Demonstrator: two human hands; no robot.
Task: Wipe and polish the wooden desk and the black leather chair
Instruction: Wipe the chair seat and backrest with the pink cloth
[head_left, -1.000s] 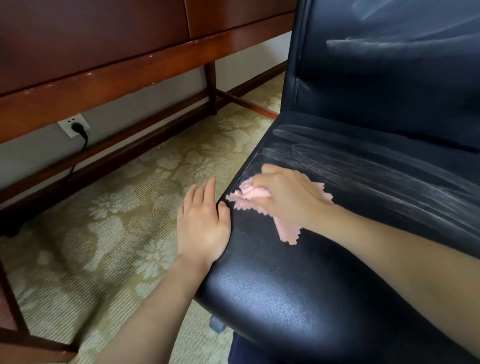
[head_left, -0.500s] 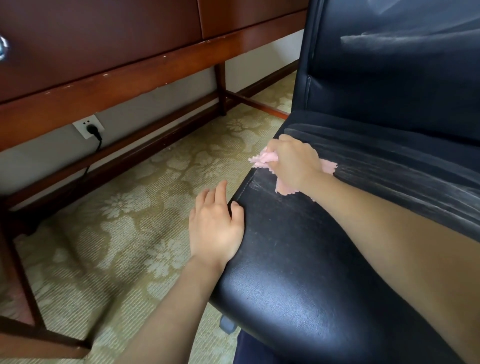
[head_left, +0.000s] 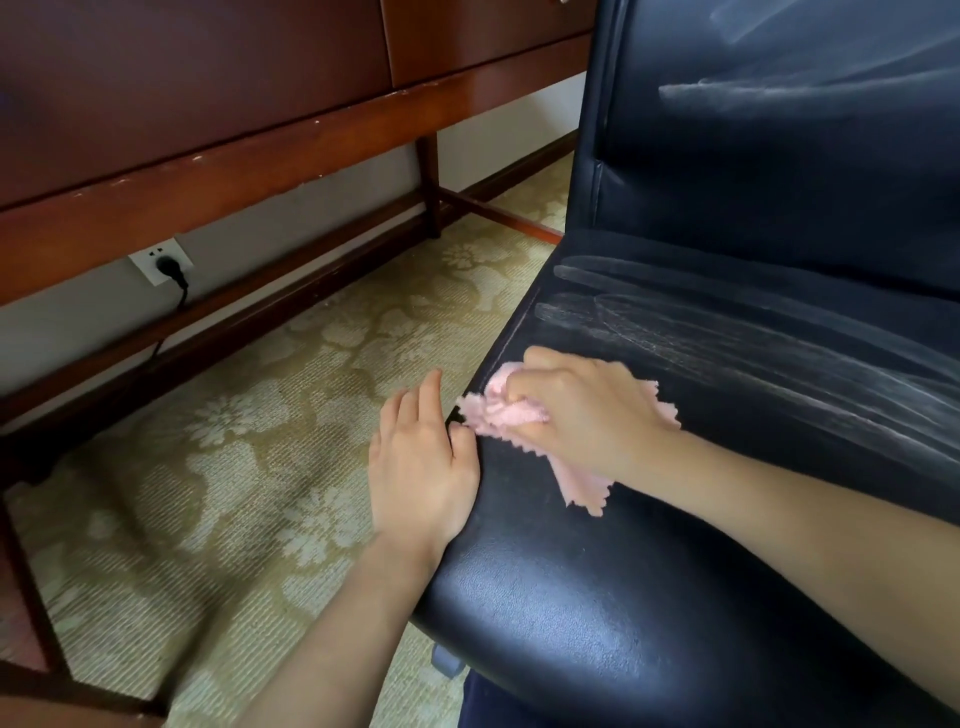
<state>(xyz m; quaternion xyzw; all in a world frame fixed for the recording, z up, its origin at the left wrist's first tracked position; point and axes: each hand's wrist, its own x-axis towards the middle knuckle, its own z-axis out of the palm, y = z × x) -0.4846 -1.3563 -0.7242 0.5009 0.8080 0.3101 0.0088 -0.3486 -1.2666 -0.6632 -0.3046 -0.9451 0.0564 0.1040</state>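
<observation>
At left edge of black leather chair (head_left: 675, 665), on seat (head_left: 545, 613) towards near corner: pink cloth (head_left: 584, 488), bunched and pressed to leather under right hand (head_left: 582, 410), fingers curled round its crumpled far end, zigzag-cut corner trailing out on near side. Just left of cloth: left hand (head_left: 421, 467), fingers straight and together, laid over rolled seat edge, thumb touching top, gripping nothing; judged a brace against swivel or roll. Far and right across seat: pale streaks (head_left: 727, 332), likewise on backrest (head_left: 779, 182), judged residue not yet buffed out. Handling, as judged: cloth light, limp, easily wadded, best held as bunched pad in palm; leather smooth, padded, slightly yielding, slippery under cloth; chair likely to shift if pushed, hence best steadied at seat edge. Far left: wooden desk (head_left: 260, 156) above patterned carpet (head_left: 234, 441), wall socket (head_left: 161, 262) with black plug beneath
</observation>
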